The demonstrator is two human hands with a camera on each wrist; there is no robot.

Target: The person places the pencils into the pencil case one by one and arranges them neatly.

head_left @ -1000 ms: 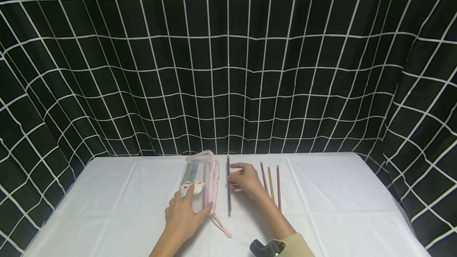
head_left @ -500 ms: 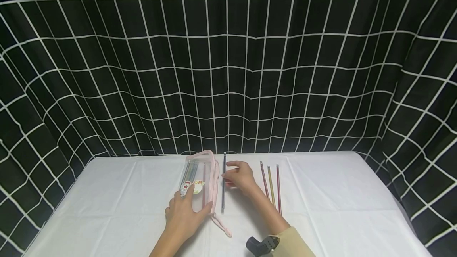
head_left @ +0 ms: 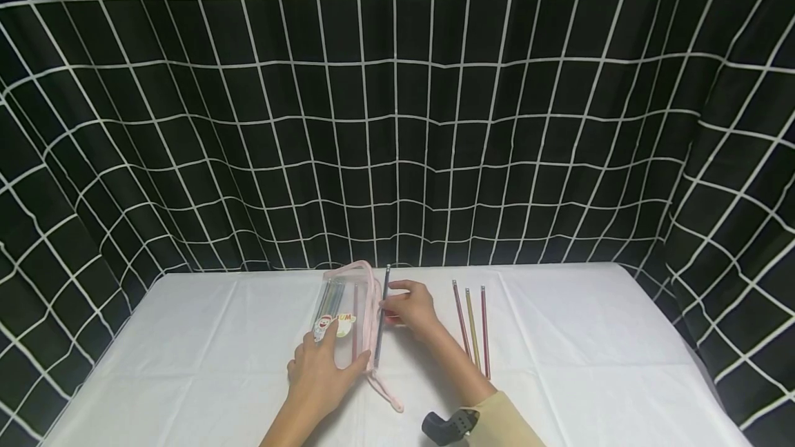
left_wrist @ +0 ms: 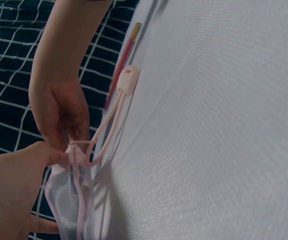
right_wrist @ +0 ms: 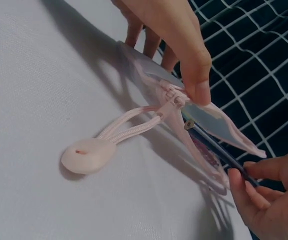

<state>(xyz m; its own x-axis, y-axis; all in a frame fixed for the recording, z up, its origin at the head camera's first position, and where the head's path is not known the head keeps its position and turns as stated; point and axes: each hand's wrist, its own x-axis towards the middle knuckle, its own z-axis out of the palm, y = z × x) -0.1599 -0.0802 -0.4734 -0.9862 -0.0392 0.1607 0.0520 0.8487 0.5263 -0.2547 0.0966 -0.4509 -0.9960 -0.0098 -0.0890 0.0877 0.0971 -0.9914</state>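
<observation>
A see-through pencil case (head_left: 344,350) with pink trim lies on the white table, several pencils inside. My left hand (head_left: 319,374) holds it, the thumb at the zip edge and the fingers spread over the printed side. In the right wrist view the zip mouth (right_wrist: 203,137) gapes. Between thumb and fingers, my right hand (head_left: 413,305) pinches a dark pencil (head_left: 381,336). One end of that pencil (right_wrist: 208,140) is at the gaping mouth in the right wrist view. Something red shows under the right hand, mostly hidden.
To the right lie two red pencils (head_left: 485,336) and a yellow pencil (head_left: 472,326), side by side. A pink zip cord (head_left: 386,394) trails off the case's near end. Behind the table (head_left: 577,350) hangs a black curtain (head_left: 416,102) with white grid lines.
My right hand has moved left with the dark pencil, from apart from the case to its zip edge. The pencil has tilted slightly. My left hand has stayed put.
</observation>
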